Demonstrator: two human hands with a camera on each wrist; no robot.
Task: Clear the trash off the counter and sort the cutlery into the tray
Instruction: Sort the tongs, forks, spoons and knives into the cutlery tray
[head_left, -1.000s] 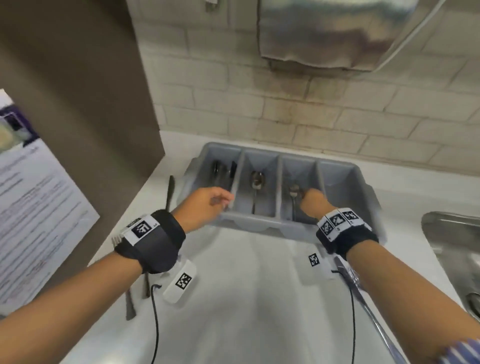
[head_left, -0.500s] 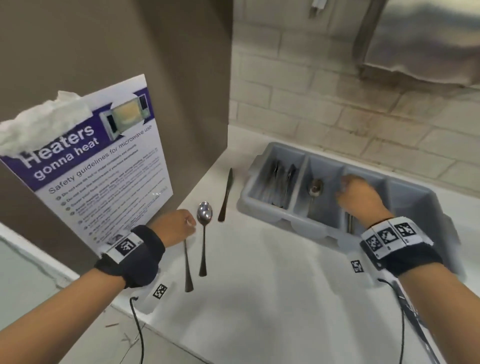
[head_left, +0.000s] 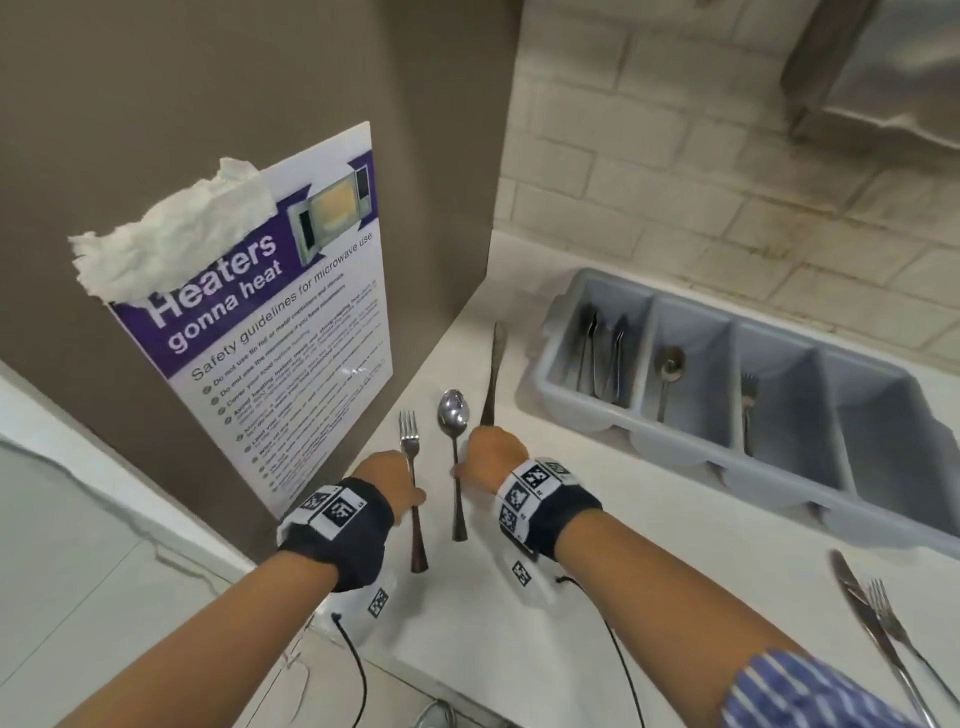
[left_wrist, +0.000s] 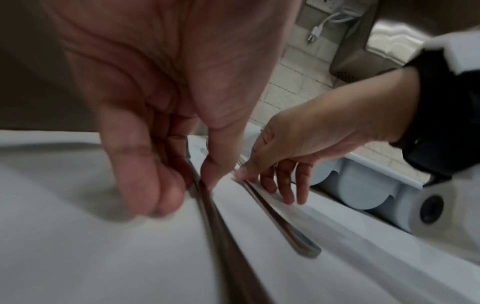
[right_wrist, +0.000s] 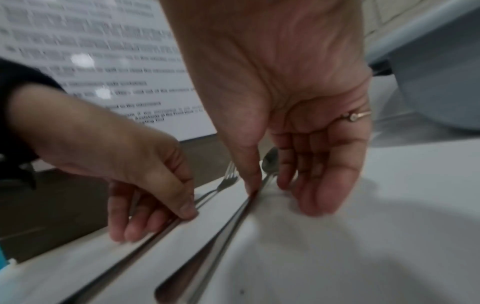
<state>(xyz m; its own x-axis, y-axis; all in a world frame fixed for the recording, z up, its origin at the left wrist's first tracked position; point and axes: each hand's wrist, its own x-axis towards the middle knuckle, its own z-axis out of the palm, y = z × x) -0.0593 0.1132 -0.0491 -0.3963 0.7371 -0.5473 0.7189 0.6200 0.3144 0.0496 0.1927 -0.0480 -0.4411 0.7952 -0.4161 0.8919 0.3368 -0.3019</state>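
A fork (head_left: 410, 447), a spoon (head_left: 453, 410) and a knife (head_left: 493, 369) lie side by side on the white counter, left of the grey cutlery tray (head_left: 545, 374). My left hand (head_left: 413, 493) pinches the fork's handle (left_wrist: 221, 236) between thumb and curled fingers (left_wrist: 145, 185). My right hand (head_left: 460, 470) pinches the spoon's handle (right_wrist: 221, 236), thumb on one side and fingers (right_wrist: 283, 181) on the other. Both pieces still rest on the counter. The tray holds knives in its left slot, a spoon in the second and a fork in the third.
A knife and fork pair (head_left: 872, 623) lies at the counter's near right. A microwave poster (head_left: 291, 364) leans on the brown panel at left, with a crumpled paper towel (head_left: 171, 244) on its top edge. A steel dispenser (head_left: 883, 67) hangs on the tiled wall.
My right hand has left the tray and come left to the spoon's handle. My left hand has closed on the fork's handle. The view has swung left.
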